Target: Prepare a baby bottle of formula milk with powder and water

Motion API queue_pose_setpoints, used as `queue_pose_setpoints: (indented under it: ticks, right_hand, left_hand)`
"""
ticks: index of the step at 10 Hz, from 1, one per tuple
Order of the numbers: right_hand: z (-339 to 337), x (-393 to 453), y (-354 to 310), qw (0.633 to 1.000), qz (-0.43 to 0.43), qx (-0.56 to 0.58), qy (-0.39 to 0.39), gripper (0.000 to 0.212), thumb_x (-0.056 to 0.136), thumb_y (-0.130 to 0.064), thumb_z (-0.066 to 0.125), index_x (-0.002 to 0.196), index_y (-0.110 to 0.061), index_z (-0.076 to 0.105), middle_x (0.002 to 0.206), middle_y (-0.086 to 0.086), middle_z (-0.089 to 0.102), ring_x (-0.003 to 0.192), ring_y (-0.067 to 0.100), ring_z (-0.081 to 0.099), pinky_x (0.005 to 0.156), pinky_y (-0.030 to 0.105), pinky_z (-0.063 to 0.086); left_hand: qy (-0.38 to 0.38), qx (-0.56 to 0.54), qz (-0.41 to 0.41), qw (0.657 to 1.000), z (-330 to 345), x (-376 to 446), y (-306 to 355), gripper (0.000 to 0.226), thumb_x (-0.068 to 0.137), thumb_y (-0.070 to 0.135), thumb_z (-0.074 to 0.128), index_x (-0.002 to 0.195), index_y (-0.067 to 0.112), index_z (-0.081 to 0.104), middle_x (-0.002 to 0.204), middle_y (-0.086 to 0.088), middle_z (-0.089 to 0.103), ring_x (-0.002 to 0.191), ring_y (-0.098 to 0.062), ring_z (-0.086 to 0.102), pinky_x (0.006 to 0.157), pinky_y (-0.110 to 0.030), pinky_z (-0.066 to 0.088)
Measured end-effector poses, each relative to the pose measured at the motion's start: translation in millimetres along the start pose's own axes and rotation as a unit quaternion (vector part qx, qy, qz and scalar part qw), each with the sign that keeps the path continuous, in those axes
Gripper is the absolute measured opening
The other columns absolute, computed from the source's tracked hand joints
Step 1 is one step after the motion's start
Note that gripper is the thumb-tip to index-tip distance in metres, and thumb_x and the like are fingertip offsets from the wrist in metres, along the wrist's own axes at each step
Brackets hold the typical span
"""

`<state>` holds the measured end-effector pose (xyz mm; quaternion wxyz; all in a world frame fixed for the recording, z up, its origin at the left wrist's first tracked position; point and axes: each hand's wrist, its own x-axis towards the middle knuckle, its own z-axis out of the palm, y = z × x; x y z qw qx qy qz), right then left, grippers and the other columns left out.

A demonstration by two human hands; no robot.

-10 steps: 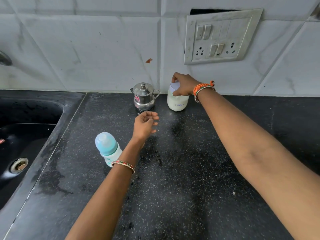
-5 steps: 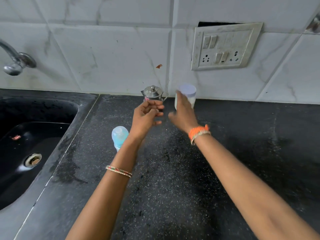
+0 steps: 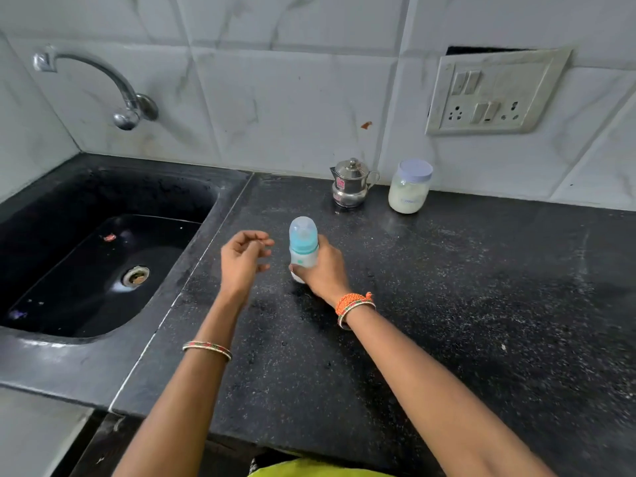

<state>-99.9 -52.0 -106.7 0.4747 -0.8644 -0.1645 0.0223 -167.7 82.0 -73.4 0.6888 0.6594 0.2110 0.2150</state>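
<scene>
A small baby bottle (image 3: 303,244) with a clear blue cap stands upright on the black counter (image 3: 447,304). My right hand (image 3: 323,270) is wrapped around its lower body from the right. Just left of the bottle, my left hand (image 3: 242,259) hovers with loosely curled fingers, holding nothing and not touching it. At the back by the wall stand a small steel pot with a lid (image 3: 351,183) and a clear jar of white powder (image 3: 409,186) with a pale lid.
A black sink (image 3: 86,263) with a drain lies to the left, and a curved tap (image 3: 113,87) juts from the tiled wall above it. A switch and socket plate (image 3: 495,92) hangs on the wall at right.
My right hand left the powder jar at the back, came toward me and closed around the baby bottle. My left hand drew back to the bottle's left. The view shifted left.
</scene>
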Motion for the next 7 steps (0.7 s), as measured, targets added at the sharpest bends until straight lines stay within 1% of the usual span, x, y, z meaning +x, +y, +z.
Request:
queue_pose_setpoints:
  ticks: [1,2,3,4,5,6,7]
  right_hand:
    - [-25,-10,9,0.999,0.011,0.01,0.042,0.049,0.068,-0.022,0.082,0.109,-0.014,0.058,0.103,0.001,0.067,0.088,0.015,0.063,0.072,0.023,0.048]
    - [-60,-22,25,0.994,0.03,0.024,0.106,0.043,0.068,-0.016,0.081,0.105,-0.013,0.06,0.094,-0.003,0.064,0.082,0.011,0.061,0.071,0.021,0.047]
    - [-86,-34,39,0.991,0.07,0.05,0.104,0.044,0.067,-0.011,0.08,0.106,-0.015,0.06,0.095,-0.003,0.064,0.084,0.012,0.061,0.073,0.021,0.046]
    - [-88,-40,50,0.996,0.073,0.036,0.041,0.049,0.068,-0.016,0.081,0.111,-0.015,0.059,0.101,-0.002,0.067,0.091,0.014,0.065,0.077,0.024,0.049]
    - [-80,-41,48,0.996,0.067,0.049,0.034,0.051,0.069,-0.021,0.082,0.114,-0.016,0.059,0.104,0.0,0.069,0.092,0.014,0.066,0.08,0.027,0.053]
    - [-72,-40,42,0.997,0.059,0.052,0.027,0.051,0.071,-0.021,0.081,0.116,-0.014,0.058,0.106,0.001,0.068,0.094,0.014,0.065,0.077,0.022,0.05]
    - [-71,-41,38,0.995,0.065,0.076,0.007,0.06,0.073,-0.019,0.079,0.125,-0.014,0.05,0.114,0.002,0.064,0.105,0.018,0.063,0.083,0.024,0.048]
  left_hand:
    - [-0.033,0.053,-0.011,0.998,21,-1,-16,0.027,0.088,-0.002,0.043,0.085,0.018,0.059,0.085,0.002,0.067,0.073,-0.012,0.059,0.052,-0.021,0.047]
    - [-0.098,0.111,-0.005,0.989,48,-4,-26,0.026,0.084,-0.003,0.045,0.087,0.018,0.061,0.087,0.002,0.067,0.074,-0.012,0.057,0.057,-0.027,0.045]
    - [-0.153,0.148,0.01,0.977,74,-11,-28,0.024,0.084,-0.003,0.047,0.091,0.015,0.061,0.089,-0.001,0.065,0.072,-0.011,0.055,0.061,-0.024,0.046]
    - [-0.194,0.212,0.052,0.956,90,-15,-33,0.026,0.084,0.002,0.052,0.106,0.012,0.06,0.105,-0.002,0.064,0.095,-0.014,0.058,0.085,-0.028,0.049]
    - [-0.179,0.303,0.091,0.932,90,-18,-37,0.046,0.084,0.013,0.056,0.13,0.012,0.049,0.138,-0.007,0.051,0.135,-0.021,0.038,0.111,-0.037,0.031]
    - [-0.135,0.326,0.129,0.927,83,-21,-42,0.057,0.086,0.015,0.056,0.14,0.01,0.038,0.151,-0.009,0.036,0.147,-0.022,0.013,0.118,-0.041,0.018]
    - [-0.108,0.324,0.118,0.932,72,-24,-40,0.06,0.087,0.014,0.053,0.143,0.011,0.033,0.154,-0.008,0.03,0.148,-0.021,0.008,0.119,-0.043,0.017]
